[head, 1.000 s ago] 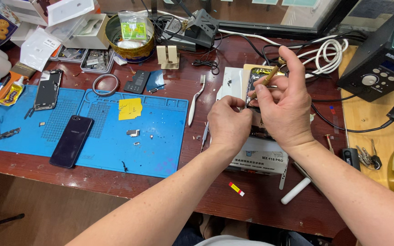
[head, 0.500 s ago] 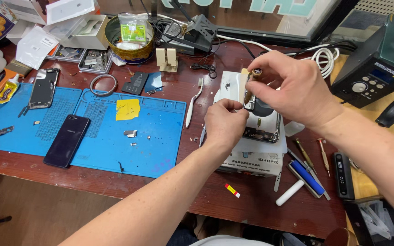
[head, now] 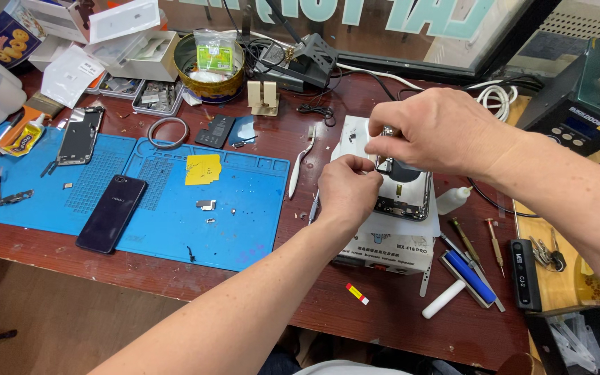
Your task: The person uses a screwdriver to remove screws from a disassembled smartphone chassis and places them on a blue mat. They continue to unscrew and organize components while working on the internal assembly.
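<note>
Both hands meet over an opened phone [head: 405, 194] lying on a white box [head: 387, 243] at a cluttered repair bench. The left hand [head: 347, 189] is curled, fingertips pinched together at the phone's upper left edge; the right hand [head: 439, 132] pinches a small part (too small to identify) just above it. A dark phone [head: 111, 212] lies well apart on the blue mat [head: 168, 208].

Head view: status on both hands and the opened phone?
Left hand and right hand pinch at top of opened phone. Phone lies on white box. Nothing obstructing.
</note>
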